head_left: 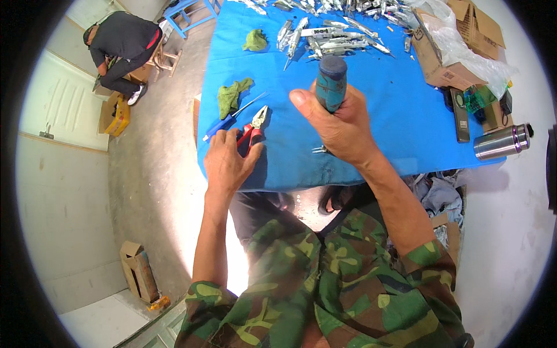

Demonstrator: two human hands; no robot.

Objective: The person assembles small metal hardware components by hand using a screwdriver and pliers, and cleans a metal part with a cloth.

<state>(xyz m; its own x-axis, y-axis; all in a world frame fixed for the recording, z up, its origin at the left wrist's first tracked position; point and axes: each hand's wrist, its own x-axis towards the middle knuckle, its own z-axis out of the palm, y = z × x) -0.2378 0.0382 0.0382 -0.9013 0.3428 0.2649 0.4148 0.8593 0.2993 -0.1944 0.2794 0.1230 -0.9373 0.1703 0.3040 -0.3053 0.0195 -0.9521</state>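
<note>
My right hand is raised above the near middle of the blue-covered table. Its fingers wrap round a teal handle with a dark grey end, standing upright; the working end of that tool is hidden. Just below this hand a small two-pronged metal piece shows on the cloth, partly covered. At the table's left front, my left hand has its thumb and fingers on the red handles of the pliers. The pliers' jaws point away from me. Close beside them lies a blue-handled screwdriver.
Green rags lie beyond the screwdriver. Several pale, slim devices are heaped at the far side. To the right stand cardboard boxes, a dark flat device and a steel flask. A person sits bent over at far left.
</note>
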